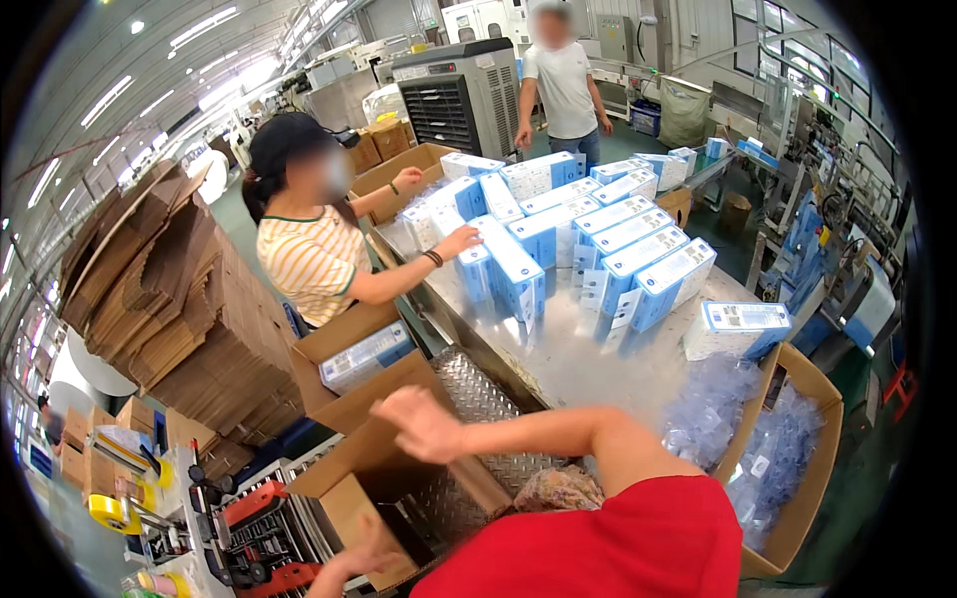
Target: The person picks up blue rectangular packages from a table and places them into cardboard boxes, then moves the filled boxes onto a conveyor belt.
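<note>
My right hand (421,427) reaches across above an open cardboard carton (344,464), its fingers loosely bent and apart. Nothing shows in it. Low in the view, my left hand (357,560) is beside the carton's near flap, slightly blurred, with its fingers spread and nothing visible between them. Whether it touches the flap I cannot tell. Most of the carton's inside is dark or hidden. Just beyond stands another open carton (319,391) with a blue-and-white box (366,359) inside. Several similar boxes (638,254) stand in rows on the metal table (573,369).
Across the table's left corner, a person in a striped shirt (309,254) touches the boxes. Another person (560,90) stands behind. Clear plastic pieces (703,409) lie at the right, beside a carton (812,498) of more. Flattened cartons (189,299) are stacked left; a roller-and-red-frame machine (269,533) stands near.
</note>
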`<state>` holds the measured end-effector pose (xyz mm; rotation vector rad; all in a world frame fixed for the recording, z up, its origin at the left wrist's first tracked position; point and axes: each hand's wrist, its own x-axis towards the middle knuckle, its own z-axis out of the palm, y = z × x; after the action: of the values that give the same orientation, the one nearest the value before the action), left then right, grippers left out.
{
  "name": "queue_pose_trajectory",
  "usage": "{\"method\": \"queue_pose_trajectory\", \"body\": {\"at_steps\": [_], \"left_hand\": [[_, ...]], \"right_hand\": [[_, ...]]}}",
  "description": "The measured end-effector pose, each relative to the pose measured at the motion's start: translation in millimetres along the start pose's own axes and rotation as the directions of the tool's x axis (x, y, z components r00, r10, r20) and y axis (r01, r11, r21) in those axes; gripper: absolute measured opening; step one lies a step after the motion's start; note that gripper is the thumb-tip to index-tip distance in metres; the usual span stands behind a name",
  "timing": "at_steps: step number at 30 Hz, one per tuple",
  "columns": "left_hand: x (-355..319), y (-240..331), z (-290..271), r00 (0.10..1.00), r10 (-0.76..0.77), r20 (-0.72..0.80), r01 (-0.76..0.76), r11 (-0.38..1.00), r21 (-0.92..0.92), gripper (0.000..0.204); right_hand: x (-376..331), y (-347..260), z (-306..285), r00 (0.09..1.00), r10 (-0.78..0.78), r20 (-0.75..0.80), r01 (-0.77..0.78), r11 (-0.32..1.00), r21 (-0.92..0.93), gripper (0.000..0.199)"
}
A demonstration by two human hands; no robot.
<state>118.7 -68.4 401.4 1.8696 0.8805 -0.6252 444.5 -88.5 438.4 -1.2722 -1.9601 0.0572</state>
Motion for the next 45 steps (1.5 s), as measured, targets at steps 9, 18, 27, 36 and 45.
{"method": "queue_pose_trajectory", "body": {"at_steps": [9,18,27,36,45], "left_hand": [[-33,-30,11,0.971,0.131,0.198,-0.126,0.991,-0.038,0.072],[64,-7,16,0.578,0.511,-0.636,0.034,0.764,0.644,0.03],[78,-1,12,0.126,0.88,-0.458,0.011,0.46,0.888,0.027],[227,-227,59,0.642,-0.446,-0.624,-0.218,0.674,-0.706,0.056],[52,-139,38,0.734,-0.258,-0.629,-0.485,0.449,-0.75,0.046]], "right_hand": [[-28,17,192,0.619,-0.33,0.713,0.309,0.937,0.165,0.065],[97,0,72,0.973,-0.186,0.139,0.205,0.968,-0.142,0.044],[-81,44,106,0.949,0.103,0.297,-0.03,0.97,-0.239,0.069],[-129,145,-20,0.334,0.942,0.039,-0.922,0.335,-0.197,0.06],[-180,192,-7,0.341,0.923,0.18,-0.939,0.341,0.03,0.061]]}}
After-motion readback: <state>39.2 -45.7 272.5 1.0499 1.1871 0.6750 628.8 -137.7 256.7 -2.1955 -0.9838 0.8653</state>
